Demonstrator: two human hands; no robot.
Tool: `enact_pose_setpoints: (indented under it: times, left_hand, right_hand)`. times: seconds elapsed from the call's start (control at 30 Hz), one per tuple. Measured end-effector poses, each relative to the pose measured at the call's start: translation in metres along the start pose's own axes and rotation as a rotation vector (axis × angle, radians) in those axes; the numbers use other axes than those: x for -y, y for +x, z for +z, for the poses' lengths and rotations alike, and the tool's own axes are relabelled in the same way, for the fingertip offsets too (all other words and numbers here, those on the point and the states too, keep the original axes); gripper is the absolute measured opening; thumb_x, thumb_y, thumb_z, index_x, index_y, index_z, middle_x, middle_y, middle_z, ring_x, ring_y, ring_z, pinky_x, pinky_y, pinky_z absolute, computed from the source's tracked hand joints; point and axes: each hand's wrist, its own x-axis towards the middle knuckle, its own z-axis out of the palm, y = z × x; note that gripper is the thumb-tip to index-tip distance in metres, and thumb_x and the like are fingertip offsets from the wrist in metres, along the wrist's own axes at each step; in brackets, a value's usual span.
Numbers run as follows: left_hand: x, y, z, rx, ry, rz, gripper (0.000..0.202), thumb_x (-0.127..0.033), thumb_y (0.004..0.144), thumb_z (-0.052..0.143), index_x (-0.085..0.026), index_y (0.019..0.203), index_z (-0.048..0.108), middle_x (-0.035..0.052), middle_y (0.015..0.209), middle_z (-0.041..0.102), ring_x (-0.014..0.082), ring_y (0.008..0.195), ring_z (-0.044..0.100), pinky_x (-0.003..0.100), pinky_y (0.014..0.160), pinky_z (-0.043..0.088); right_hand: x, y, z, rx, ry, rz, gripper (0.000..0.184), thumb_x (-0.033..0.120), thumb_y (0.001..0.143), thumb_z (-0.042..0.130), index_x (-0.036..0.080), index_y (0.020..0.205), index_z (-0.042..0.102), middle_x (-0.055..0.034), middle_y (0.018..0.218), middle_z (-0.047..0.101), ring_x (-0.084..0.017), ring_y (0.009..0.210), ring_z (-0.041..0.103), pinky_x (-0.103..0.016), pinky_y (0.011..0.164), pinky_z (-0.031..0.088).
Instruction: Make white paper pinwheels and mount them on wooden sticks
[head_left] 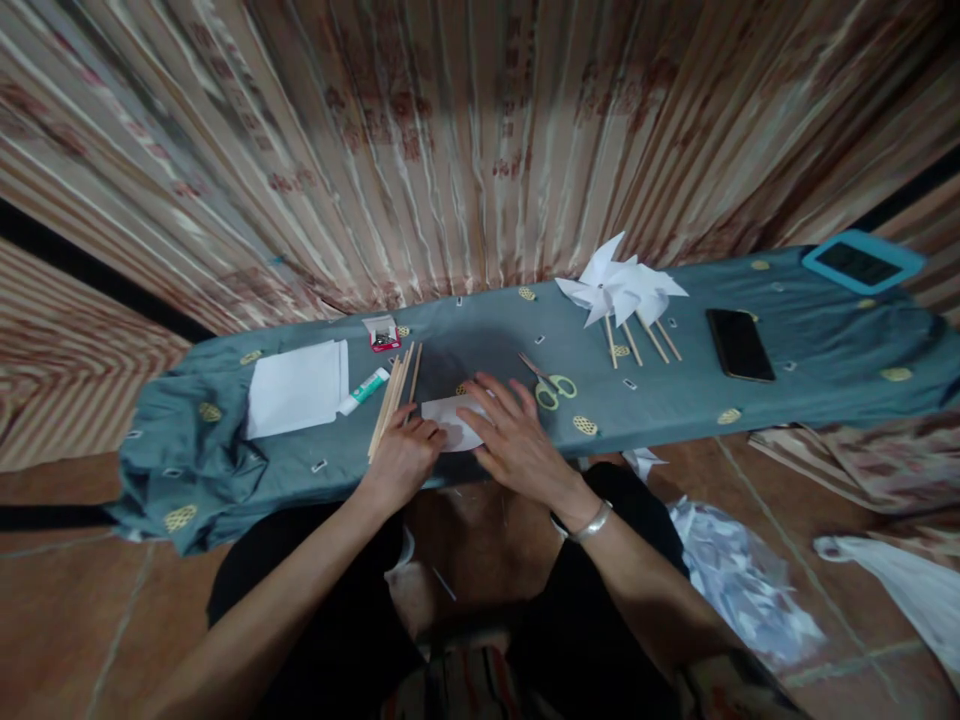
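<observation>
A folded-looking piece of white paper [441, 410] lies on the cloth-covered table between my hands. My left hand [405, 452] has its fingers curled closed at the paper's left edge, gripping it there. Across the paper's right part rests my right hand [517, 440], fingers spread and fairly flat, hiding some of the sheet. Just left of my left hand lies a bunch of thin wooden sticks [394, 390]. Scissors with light green handles [555, 388] lie beyond my right hand, blades toward the far left.
Left on the table [480, 340] are stacked white sheets [295, 390], a glue stick [365, 390] and a small red box of pins [384, 335]. Right are several paper pinwheels [622, 290], a phone [739, 345] and a blue-framed device [862, 262]. A bag of paper scraps [739, 580] sits on the floor.
</observation>
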Motion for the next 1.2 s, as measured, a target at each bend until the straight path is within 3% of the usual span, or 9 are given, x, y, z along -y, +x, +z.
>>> enact_pose_setpoints:
  times: [0.07, 0.13, 0.33, 0.43, 0.53, 0.7, 0.9, 1.03, 1.2]
  left_hand:
    - [-0.004, 0.001, 0.000, -0.035, -0.067, 0.003, 0.022, -0.008, 0.087, 0.050, -0.018, 0.082, 0.068, 0.0044, 0.076, 0.068, 0.0196, 0.075, 0.066, 0.046, 0.100, 0.045]
    - [-0.006, 0.000, 0.004, -0.081, -0.187, 0.019, 0.020, -0.012, 0.088, 0.052, -0.020, 0.088, 0.070, 0.0042, 0.083, 0.071, 0.0193, 0.082, 0.067, 0.046, 0.101, 0.044]
    - [-0.008, -0.004, 0.033, -0.090, -0.391, -0.033, 0.028, -0.016, 0.089, 0.054, -0.023, 0.114, 0.066, 0.0072, 0.118, 0.070, 0.0216, 0.119, 0.059, 0.052, 0.110, 0.035]
    - [-0.007, 0.001, 0.046, -0.042, -0.432, -0.061, 0.025, -0.020, 0.093, 0.049, -0.023, 0.110, 0.068, 0.0062, 0.109, 0.073, 0.0203, 0.112, 0.063, 0.050, 0.107, 0.039]
    - [-0.005, 0.006, 0.053, -0.035, -0.442, -0.108, 0.025, -0.025, 0.096, 0.046, -0.023, 0.103, 0.070, 0.0052, 0.100, 0.075, 0.0185, 0.097, 0.068, 0.044, 0.101, 0.045]
    - [-0.002, 0.019, 0.058, -0.061, -0.516, -0.217, 0.025, -0.028, 0.095, 0.048, -0.019, 0.096, 0.071, 0.0078, 0.091, 0.074, 0.0209, 0.088, 0.070, 0.035, 0.083, 0.054]
    - [-0.002, 0.029, 0.064, -0.124, -0.748, -0.327, 0.035, -0.031, 0.092, 0.051, -0.018, 0.123, 0.061, 0.0101, 0.109, 0.072, 0.0212, 0.094, 0.069, 0.036, 0.087, 0.055]
    - [0.001, 0.025, 0.068, -0.135, -0.702, -0.299, 0.052, -0.026, 0.086, 0.060, -0.021, 0.137, 0.050, 0.0122, 0.119, 0.067, 0.0234, 0.102, 0.066, 0.042, 0.092, 0.053]
    - [0.006, 0.024, 0.070, -0.101, -0.640, -0.278, 0.050, -0.022, 0.089, 0.055, -0.021, 0.138, 0.047, 0.0123, 0.121, 0.065, 0.0242, 0.107, 0.064, 0.044, 0.096, 0.052]
  right_hand:
    - [-0.003, -0.003, 0.004, 0.047, -0.050, -0.041, 0.028, 0.011, 0.090, 0.046, 0.018, 0.106, 0.067, -0.0116, 0.139, 0.055, -0.027, 0.138, 0.039, -0.052, 0.115, 0.026]
    - [-0.013, -0.011, 0.009, 0.064, -0.049, -0.020, 0.027, 0.010, 0.091, 0.045, 0.018, 0.095, 0.070, -0.0109, 0.126, 0.065, -0.026, 0.127, 0.049, -0.049, 0.110, 0.034]
    - [-0.040, -0.043, 0.018, 0.082, 0.103, 0.148, 0.026, 0.010, 0.088, 0.052, 0.023, 0.098, 0.072, -0.0066, 0.111, 0.073, -0.023, 0.109, 0.061, -0.050, 0.105, 0.037]
    - [-0.042, -0.050, 0.020, 0.059, 0.169, 0.231, 0.018, 0.018, 0.090, 0.057, 0.022, 0.099, 0.072, -0.0056, 0.105, 0.074, -0.022, 0.105, 0.063, -0.047, 0.104, 0.037]
    - [-0.040, -0.047, 0.022, 0.028, 0.241, 0.336, 0.019, 0.030, 0.093, 0.056, 0.021, 0.098, 0.072, -0.0056, 0.097, 0.075, -0.020, 0.097, 0.065, -0.037, 0.093, 0.046]
    - [-0.040, -0.038, 0.029, -0.037, 0.244, 0.569, 0.019, 0.030, 0.092, 0.055, 0.021, 0.097, 0.071, -0.0064, 0.091, 0.074, -0.021, 0.089, 0.068, -0.032, 0.082, 0.051]
    - [-0.045, -0.029, 0.033, -0.081, 0.288, 0.723, 0.024, 0.022, 0.087, 0.058, 0.020, 0.109, 0.066, -0.0078, 0.107, 0.074, -0.022, 0.098, 0.070, -0.033, 0.088, 0.052]
    - [-0.049, -0.022, 0.033, -0.069, 0.249, 0.798, 0.025, 0.022, 0.087, 0.060, 0.022, 0.111, 0.065, -0.0074, 0.105, 0.075, -0.024, 0.098, 0.071, -0.034, 0.086, 0.053]
    - [-0.050, -0.014, 0.033, -0.002, 0.175, 0.835, 0.028, 0.024, 0.088, 0.059, 0.021, 0.115, 0.064, -0.0089, 0.103, 0.076, -0.027, 0.098, 0.072, -0.034, 0.084, 0.053]
